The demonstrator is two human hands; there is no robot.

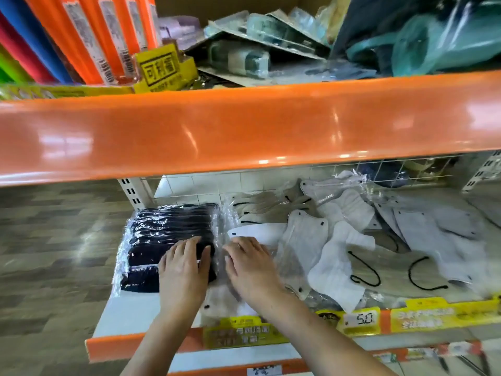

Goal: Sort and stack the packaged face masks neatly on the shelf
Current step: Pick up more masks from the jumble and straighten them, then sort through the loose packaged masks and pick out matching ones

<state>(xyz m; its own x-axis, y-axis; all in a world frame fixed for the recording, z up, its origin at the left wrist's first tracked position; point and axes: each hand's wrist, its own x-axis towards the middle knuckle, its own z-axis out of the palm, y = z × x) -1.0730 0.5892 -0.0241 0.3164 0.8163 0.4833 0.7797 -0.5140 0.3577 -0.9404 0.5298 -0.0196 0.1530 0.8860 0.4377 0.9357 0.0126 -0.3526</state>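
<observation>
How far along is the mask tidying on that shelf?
About a third done, I'd guess. The black masks already sit in a neat row at the shelf's left end. Both hands are squaring things up: the left hand rests on the black masks, the right hand presses a clear packet beside them. The white masks remain a loose jumble to the right.

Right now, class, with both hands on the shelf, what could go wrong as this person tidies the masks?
1. The black mask stack sits at the shelf's left end; the left hand pressing it could nudge packs off.
2. Loose black ear loops among the white masks may snag the right hand.
</observation>
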